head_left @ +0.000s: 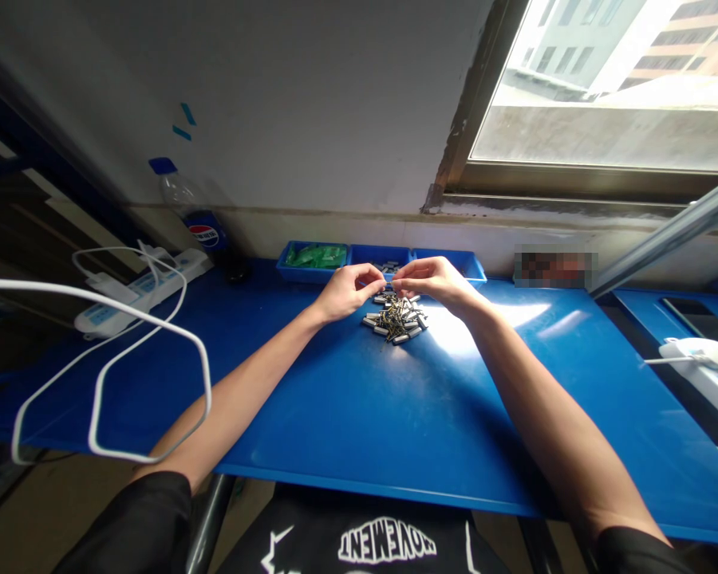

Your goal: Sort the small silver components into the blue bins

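My left hand and my right hand meet fingertip to fingertip over the table, both closed in a pinch. Whatever lies between the fingertips is too small to make out. Just below and in front of them lies a pile of small metal parts, silver cylinders mixed with thin brass-coloured and dark pieces. Behind the hands stands a blue divided bin. Its left compartment holds green pieces, and its middle one holds small grey parts. My right hand partly hides the right compartment.
On the blue table, a cola bottle and a white power strip stand at the left. A looped white cable hangs across my left forearm. Another power strip and a phone lie at the right.
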Tool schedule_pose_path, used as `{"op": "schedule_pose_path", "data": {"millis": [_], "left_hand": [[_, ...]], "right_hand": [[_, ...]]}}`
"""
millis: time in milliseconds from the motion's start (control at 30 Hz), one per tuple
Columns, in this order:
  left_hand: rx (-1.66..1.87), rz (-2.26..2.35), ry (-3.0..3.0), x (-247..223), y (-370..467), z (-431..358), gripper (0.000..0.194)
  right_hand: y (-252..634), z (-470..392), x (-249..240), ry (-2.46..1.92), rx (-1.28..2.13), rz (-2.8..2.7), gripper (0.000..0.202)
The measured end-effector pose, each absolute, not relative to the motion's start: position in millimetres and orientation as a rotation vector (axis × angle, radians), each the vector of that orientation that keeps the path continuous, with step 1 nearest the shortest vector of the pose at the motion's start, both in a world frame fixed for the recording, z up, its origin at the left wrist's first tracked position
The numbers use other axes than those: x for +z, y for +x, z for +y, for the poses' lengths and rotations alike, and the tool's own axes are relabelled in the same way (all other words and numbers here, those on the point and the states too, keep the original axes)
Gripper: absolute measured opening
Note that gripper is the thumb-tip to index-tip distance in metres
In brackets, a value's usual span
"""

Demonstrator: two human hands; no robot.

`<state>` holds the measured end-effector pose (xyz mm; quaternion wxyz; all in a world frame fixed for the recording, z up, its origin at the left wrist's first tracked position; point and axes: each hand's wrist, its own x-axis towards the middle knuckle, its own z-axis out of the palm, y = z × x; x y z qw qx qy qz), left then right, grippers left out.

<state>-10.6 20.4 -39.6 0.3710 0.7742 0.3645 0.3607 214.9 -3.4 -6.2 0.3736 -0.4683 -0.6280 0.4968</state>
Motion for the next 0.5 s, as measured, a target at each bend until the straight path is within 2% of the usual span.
{"op": "schedule_pose_path", "data": {"millis": [200, 367, 500], "left_hand": [[0.784, 1.023, 2.189, -50.5, -8.8, 16.5, 0.018], [0.624, 1.087, 2.273, -61.0, -12.1, 20.1, 0.016], [0.599, 1.089, 2.243, -64.1, -13.6, 22.2, 0.016]], "right_hand": [[217.9, 1.4, -9.4, -1.363, 1.024, -1.610, 0.023], [231.2, 4.3, -6.6, -1.661, 0.468, -1.518, 0.017], [238.7, 5.0, -4.7, -1.713, 0.131, -1.490, 0.020]]}}
